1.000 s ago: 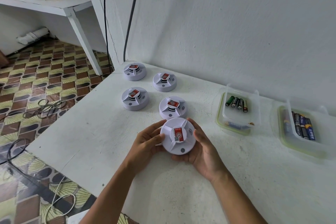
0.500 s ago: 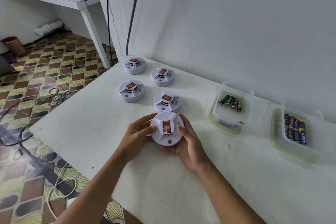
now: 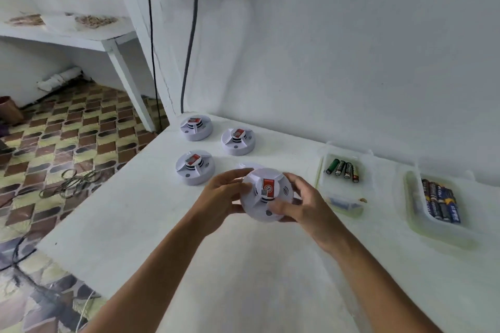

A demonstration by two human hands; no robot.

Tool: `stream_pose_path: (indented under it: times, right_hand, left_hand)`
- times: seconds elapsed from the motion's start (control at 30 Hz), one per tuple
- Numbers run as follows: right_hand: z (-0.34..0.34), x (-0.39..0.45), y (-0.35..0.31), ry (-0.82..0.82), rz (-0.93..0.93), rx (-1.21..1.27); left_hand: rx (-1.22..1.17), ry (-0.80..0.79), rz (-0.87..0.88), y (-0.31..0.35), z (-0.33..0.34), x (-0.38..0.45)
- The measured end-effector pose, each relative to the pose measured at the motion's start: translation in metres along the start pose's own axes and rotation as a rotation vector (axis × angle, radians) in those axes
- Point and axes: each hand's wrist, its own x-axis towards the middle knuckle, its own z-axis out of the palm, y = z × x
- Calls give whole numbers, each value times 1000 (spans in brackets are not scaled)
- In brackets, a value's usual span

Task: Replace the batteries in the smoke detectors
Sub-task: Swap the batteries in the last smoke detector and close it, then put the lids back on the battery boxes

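I hold a round white smoke detector (image 3: 266, 194) with a red label above the white table (image 3: 243, 273), tilted toward me. My left hand (image 3: 220, 199) grips its left rim and my right hand (image 3: 305, 205) grips its right rim and underside. Three more detectors stand behind it, at the back left (image 3: 196, 127), the back (image 3: 238, 141) and the left (image 3: 194, 167). A fourth one (image 3: 247, 165) is almost hidden behind the held detector. Green and black batteries (image 3: 343, 169) lie in a clear tub (image 3: 341, 205). Blue batteries (image 3: 441, 200) lie in a second tub (image 3: 414, 222) at the right.
The white wall runs close behind the table. Two cables (image 3: 189, 43) hang from wall plugs down to the table's back left corner. Left of the table's edge lies a patterned tiled floor (image 3: 70, 138) with loose wires (image 3: 69, 184). A white shelf (image 3: 81, 32) stands further left.
The held detector has risen off the table and tilted toward me, now covering the detector behind it. My view has tipped upward, showing the wall plugs.
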Motion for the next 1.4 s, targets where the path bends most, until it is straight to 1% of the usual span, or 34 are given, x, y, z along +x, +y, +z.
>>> stream_pose_path:
  times: [0.07,0.17,0.27,0.3,0.37,0.4,0.47,0.5,0.53,0.6,0.7,0.83,1.1,1.2,1.23,1.3,1.37,1.4]
  right_hand:
    - [1,9,-11,97,-32,-176]
    - [10,25,-29,164,-85,-448]
    - [12,51,-41,283,-125,-722]
    - [10,61,-43,332,-125,-756]
    - [6,77,-46,391,-105,-709]
    - [4,83,-47,419,-83,-669]
    - [-1,98,-46,476,-28,-610]
    - [-4,106,-43,500,2,-602]
    - [-7,114,-40,518,27,-616]
    - [-13,128,-30,528,85,-646]
    - [-19,145,-20,508,123,-681]
    - [-23,157,-12,492,147,-705]
    - [-28,166,2,452,200,-791]
    - [-23,163,0,419,206,-937]
    - [-20,160,-2,394,190,-983]
    - [-17,148,-11,387,121,-953]
    - [-20,131,-25,452,11,-846]
    - [-25,121,-31,490,-47,-811]
  left_hand:
    - [29,-56,-9,15,-3,17]
    - [71,-135,-32,32,-9,46]
    - [114,-218,-39,44,-11,78]
    - [124,-233,-36,49,-12,90]
    - [150,-191,1,53,-12,108]
    - [255,-134,62,52,-13,117]
    - [676,19,260,48,-25,141]
    - [864,67,348,44,-33,151]
    - [990,67,400,40,-42,160]
    - [1196,11,405,28,-58,173]
    - [1400,-36,407,16,-71,182]
    - [1449,-75,397,16,-72,183]
    - [1487,-76,387,18,-75,192]
    - [1532,-92,362,20,-76,191]
    - [1567,-101,340,23,-74,189]
    - [1676,-93,324,31,-66,183]
    - [1716,-54,381,38,-47,173]
    - [1670,-40,434,42,-35,168]
